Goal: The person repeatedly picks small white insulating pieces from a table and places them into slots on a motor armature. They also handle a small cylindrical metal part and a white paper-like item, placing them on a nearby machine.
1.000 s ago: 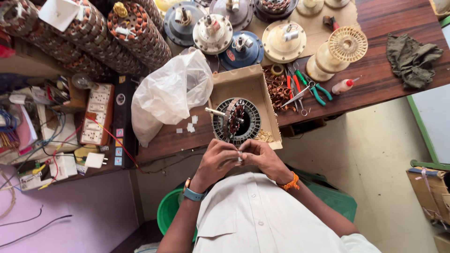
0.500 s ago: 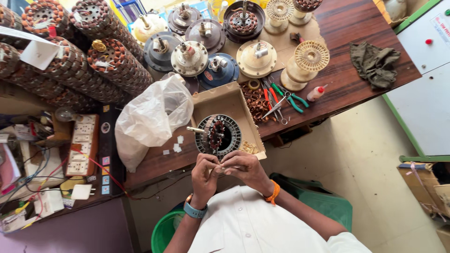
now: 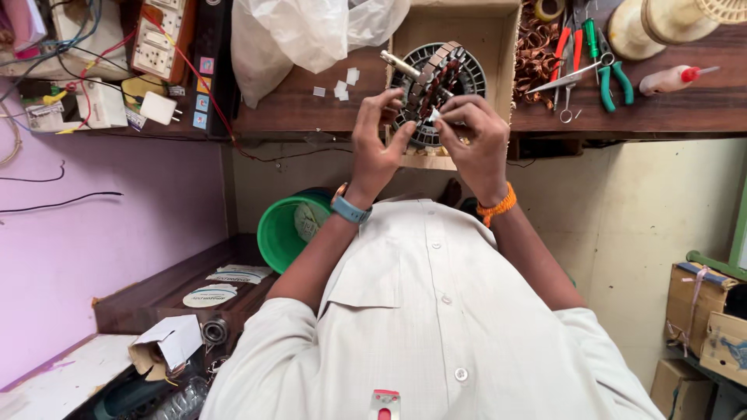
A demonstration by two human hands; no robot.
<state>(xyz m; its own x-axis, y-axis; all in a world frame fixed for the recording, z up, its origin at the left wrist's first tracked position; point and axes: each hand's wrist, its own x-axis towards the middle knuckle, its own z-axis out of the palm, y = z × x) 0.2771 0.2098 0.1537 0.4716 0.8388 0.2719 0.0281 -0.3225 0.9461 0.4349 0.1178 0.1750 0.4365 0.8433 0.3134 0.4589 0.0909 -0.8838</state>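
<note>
Tilting on edge above the cardboard box (image 3: 482, 31), the round motor stator (image 3: 436, 82) is held between both hands at the edge of the wooden bench (image 3: 296, 109). It is gripped from the left by the curled left hand (image 3: 377, 140). A small white slip (image 3: 433, 116) is pinched against its windings by the right hand (image 3: 475, 140).

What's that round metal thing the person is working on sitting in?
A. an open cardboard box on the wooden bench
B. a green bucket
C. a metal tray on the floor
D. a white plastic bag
A: the round slotted motor core sits inside the open cardboard box on the wooden bench, with the left hand and right hand both at its near edge.
</note>
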